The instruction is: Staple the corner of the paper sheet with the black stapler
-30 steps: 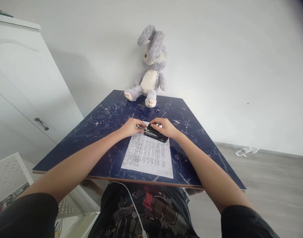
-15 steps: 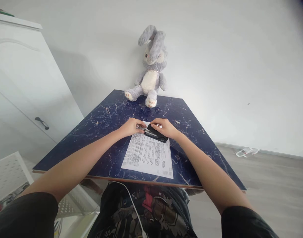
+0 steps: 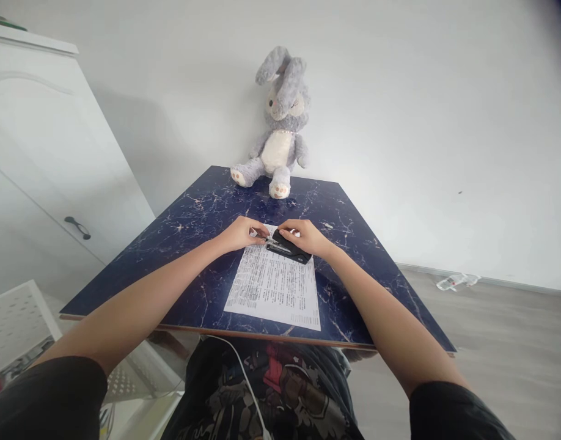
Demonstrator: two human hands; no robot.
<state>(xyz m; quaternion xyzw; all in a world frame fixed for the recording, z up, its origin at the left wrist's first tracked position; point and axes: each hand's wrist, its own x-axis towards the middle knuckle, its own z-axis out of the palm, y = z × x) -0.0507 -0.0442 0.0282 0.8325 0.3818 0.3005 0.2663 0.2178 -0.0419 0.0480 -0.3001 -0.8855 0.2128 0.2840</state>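
Black stapler point(image 3: 300, 257) lies across the far part of the printed sheet point(image 3: 278, 290) on the desk point(image 3: 354, 235), metal channel exposed. The right hand point(image 3: 307, 236) grips its body, thumb on top and fingers wrapped over the far side. The left hand point(image 3: 239, 234) has its curled fingers at the channel's left end; whether they pinch anything cannot be told. Recommended: keep the base steady with the right, work the left fingertips in line with the channel, and avoid side load.
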